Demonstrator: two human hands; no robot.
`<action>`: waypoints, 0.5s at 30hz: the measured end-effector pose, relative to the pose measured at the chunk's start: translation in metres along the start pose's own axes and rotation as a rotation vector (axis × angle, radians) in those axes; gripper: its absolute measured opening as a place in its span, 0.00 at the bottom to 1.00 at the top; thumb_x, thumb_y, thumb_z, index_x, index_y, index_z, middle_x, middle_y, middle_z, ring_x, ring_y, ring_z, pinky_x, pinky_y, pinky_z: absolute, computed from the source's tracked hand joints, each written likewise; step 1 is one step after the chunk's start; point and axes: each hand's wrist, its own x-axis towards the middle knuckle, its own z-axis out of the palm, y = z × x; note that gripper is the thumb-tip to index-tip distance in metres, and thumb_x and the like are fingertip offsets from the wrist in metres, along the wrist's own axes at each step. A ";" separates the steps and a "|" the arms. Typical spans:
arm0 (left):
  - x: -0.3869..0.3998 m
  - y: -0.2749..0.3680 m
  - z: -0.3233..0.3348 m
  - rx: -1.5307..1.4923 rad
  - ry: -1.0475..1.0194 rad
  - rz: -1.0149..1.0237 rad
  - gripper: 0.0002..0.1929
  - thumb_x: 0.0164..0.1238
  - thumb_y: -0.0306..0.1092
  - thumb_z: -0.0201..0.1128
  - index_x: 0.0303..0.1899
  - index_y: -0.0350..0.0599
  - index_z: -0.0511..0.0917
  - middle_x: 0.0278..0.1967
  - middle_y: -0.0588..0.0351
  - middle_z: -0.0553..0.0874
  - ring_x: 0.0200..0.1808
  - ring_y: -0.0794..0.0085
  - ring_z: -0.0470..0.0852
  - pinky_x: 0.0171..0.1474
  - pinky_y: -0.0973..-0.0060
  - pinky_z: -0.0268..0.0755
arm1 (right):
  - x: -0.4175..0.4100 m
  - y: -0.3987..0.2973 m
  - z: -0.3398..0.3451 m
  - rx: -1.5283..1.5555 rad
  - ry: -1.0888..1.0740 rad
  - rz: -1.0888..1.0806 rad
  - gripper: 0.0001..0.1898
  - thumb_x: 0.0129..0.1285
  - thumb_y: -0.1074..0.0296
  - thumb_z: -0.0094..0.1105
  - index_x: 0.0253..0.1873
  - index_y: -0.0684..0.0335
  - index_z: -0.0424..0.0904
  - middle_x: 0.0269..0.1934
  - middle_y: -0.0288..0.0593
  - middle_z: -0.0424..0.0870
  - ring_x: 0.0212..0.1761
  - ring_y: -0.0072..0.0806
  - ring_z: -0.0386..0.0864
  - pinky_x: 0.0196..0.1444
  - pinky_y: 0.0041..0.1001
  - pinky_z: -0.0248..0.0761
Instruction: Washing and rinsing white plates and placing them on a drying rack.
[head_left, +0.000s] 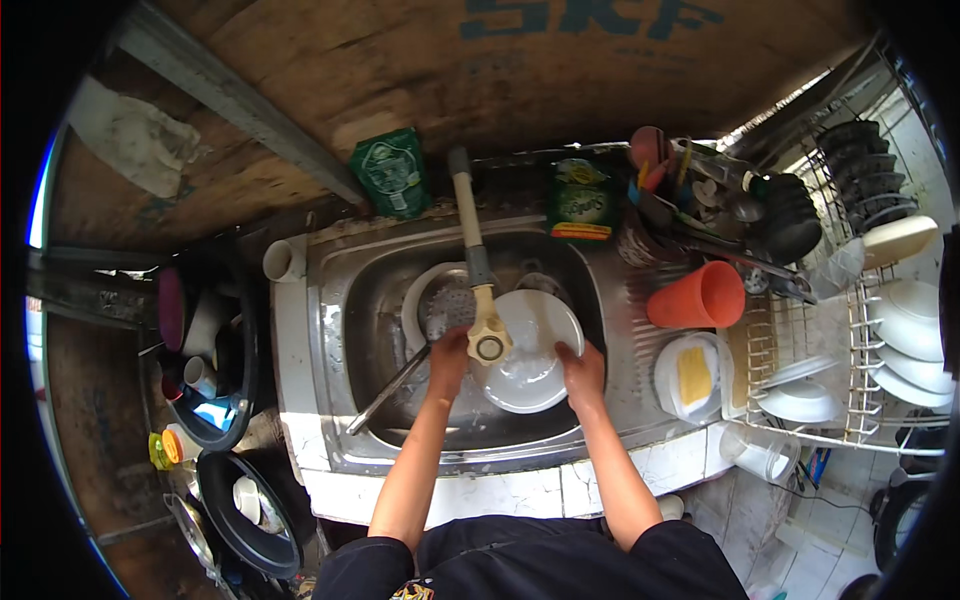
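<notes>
Over a stainless steel sink (360, 300), my right hand (582, 373) grips the right rim of a white plate (536, 330), which is wet and tilted. My left hand (450, 362) is at the plate's left, partly behind the knob of a beige plastic tap (490, 337); whether its fingers touch the plate cannot be seen. A white bowl (412, 304) with suds and water lies in the basin behind my left hand. A long metal handle (386, 391) leans from that bowl to the sink's front left edge.
Right of the basin are an orange cup (697, 296), a tub with a yellow sponge (694, 375) and a wire dish rack (855, 375) with white dishes. A white mug (283, 261) is at the back left corner. Black basins (251, 517) with dishes stand left. A green pouch (390, 172) stands behind.
</notes>
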 end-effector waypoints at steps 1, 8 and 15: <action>0.003 -0.014 -0.013 -0.014 0.025 -0.035 0.12 0.65 0.33 0.62 0.45 0.36 0.82 0.37 0.54 0.86 0.40 0.76 0.81 0.46 0.76 0.73 | 0.000 0.000 0.006 0.068 -0.017 -0.010 0.14 0.62 0.71 0.58 0.50 0.73 0.79 0.39 0.47 0.85 0.39 0.28 0.79 0.45 0.30 0.71; -0.021 -0.011 -0.001 -0.083 0.066 -0.088 0.15 0.63 0.31 0.64 0.50 0.36 0.81 0.38 0.53 0.87 0.42 0.72 0.83 0.48 0.76 0.74 | -0.003 -0.008 0.000 0.173 -0.022 0.080 0.16 0.61 0.72 0.59 0.51 0.74 0.79 0.42 0.49 0.85 0.40 0.30 0.80 0.48 0.29 0.71; -0.025 -0.019 0.000 0.035 0.154 0.030 0.12 0.64 0.30 0.63 0.48 0.40 0.83 0.36 0.57 0.87 0.36 0.78 0.81 0.39 0.79 0.72 | -0.016 -0.015 -0.008 0.295 0.004 0.151 0.16 0.61 0.77 0.58 0.54 0.74 0.76 0.45 0.49 0.84 0.45 0.32 0.80 0.51 0.30 0.70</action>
